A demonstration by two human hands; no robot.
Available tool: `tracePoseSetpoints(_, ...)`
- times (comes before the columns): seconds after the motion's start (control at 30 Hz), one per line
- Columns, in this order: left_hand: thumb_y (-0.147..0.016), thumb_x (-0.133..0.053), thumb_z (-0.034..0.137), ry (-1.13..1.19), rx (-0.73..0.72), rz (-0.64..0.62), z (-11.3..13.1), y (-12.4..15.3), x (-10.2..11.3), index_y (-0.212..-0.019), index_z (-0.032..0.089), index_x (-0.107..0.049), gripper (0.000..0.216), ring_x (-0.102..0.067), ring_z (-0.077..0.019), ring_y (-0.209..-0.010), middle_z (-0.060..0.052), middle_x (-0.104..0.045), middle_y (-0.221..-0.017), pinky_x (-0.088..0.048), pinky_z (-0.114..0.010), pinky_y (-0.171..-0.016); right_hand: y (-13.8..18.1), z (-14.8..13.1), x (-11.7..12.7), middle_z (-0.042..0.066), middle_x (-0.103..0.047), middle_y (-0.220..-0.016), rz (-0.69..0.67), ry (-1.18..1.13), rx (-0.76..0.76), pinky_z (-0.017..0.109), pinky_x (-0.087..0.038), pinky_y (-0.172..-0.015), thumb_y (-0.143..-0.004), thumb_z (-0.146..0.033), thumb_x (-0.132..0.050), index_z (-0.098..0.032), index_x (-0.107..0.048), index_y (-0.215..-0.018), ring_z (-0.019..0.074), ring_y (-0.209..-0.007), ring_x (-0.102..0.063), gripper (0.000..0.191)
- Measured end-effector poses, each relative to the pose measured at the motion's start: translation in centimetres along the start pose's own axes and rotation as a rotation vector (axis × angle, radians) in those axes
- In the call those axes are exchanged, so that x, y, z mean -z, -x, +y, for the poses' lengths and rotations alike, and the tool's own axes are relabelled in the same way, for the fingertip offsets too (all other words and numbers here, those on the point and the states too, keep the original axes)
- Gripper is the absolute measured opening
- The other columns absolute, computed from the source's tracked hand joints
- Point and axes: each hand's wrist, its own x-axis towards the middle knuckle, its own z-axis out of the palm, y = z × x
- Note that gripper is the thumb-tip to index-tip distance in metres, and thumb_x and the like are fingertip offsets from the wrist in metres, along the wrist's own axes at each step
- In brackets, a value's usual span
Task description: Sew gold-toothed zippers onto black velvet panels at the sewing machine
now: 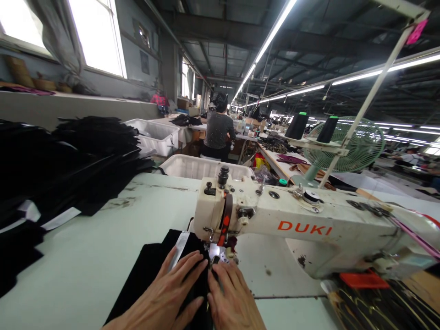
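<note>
black fabric [142, 272] | under left hand [175, 285] | right hand [231, 288] at edge, contact unclear

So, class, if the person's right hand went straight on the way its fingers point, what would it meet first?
The right hand would most likely meet the small parts beneath the sewing machine, just ahead of it. Depth is unclear, so I can't say which part comes first.

We look out from the person's head, forward and down over the table [103, 256]. The left hand [173, 286] and right hand [230, 291] are close below us, the sewing machine [264, 215] just past them, the roof [206, 52] far off.
</note>
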Motion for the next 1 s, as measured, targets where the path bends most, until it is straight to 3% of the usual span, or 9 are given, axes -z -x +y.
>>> tracePoseSetpoints(0.13, -0.097, -0.057, 0.036, 0.048, 0.037, 0.026, -0.5, 0.0, -0.4, -0.145, 0.022, -0.049, 0.051, -0.051, -0.0320, -0.132, -0.009, -0.056, -0.142, -0.044, -0.050, -0.108, -0.2, 0.2, -0.4, 0.012, -0.068, -0.116, -0.060, 0.006, -0.027, 0.041, -0.056, -0.094, -0.099, -0.025, -0.050, -0.012, -0.063, -0.120, 0.0264, -0.105, -0.064, 0.028)
tracePoseSetpoints(0.33, -0.096, -0.059, 0.037, 0.074, 0.049, 0.010, -0.3, 0.3, -0.5, -0.147, 0.021, -0.046, 0.054, -0.053, -0.0316, -0.130, -0.009, -0.059, -0.139, -0.041, -0.050, -0.111, 0.7, 0.5, -1.2, 0.014, -0.067, -0.119, -0.041, 0.022, -0.006, 0.041, -0.057, -0.095, -0.098, -0.028, -0.052, -0.011, -0.061, -0.125, 0.0280, -0.110, -0.064, 0.032)
tracePoseSetpoints(0.5, -0.097, -0.056, 0.030, 0.141, 0.048, -0.044, -0.6, -0.3, 0.0, -0.148, 0.021, -0.044, 0.053, -0.051, -0.0304, -0.132, -0.009, -0.057, -0.141, -0.031, -0.056, -0.115, 0.5, 1.0, -0.5, 0.014, -0.065, -0.126, -0.152, 0.056, 0.050, 0.041, -0.060, -0.090, -0.100, -0.028, -0.050, -0.011, -0.060, -0.128, 0.0301, -0.111, -0.066, 0.035)
tracePoseSetpoints(0.73, -0.098, -0.054, 0.027, 0.188, 0.058, -0.097, -0.6, -0.7, 0.4, -0.148, 0.020, -0.041, 0.053, -0.050, -0.0289, -0.133, -0.010, -0.056, -0.141, -0.027, -0.060, -0.115, 0.6, 0.9, -0.2, 0.011, -0.065, -0.128, -0.120, 0.065, 0.026, 0.040, -0.062, -0.088, -0.101, -0.029, -0.046, -0.012, -0.062, -0.127, 0.0302, -0.113, -0.065, 0.035)
tracePoseSetpoints(1.0, -0.097, -0.054, 0.025, 0.198, 0.055, -0.127, -0.8, -0.7, 0.3, -0.148, 0.018, -0.042, 0.053, -0.048, -0.0305, -0.134, -0.012, -0.053, -0.144, -0.024, -0.064, -0.113, 0.4, 1.3, 0.3, 0.010, -0.063, -0.133, -0.192, 0.005, 0.015, 0.042, -0.062, -0.090, -0.101, -0.030, -0.046, -0.014, -0.060, -0.132, 0.0315, -0.117, -0.063, 0.038)
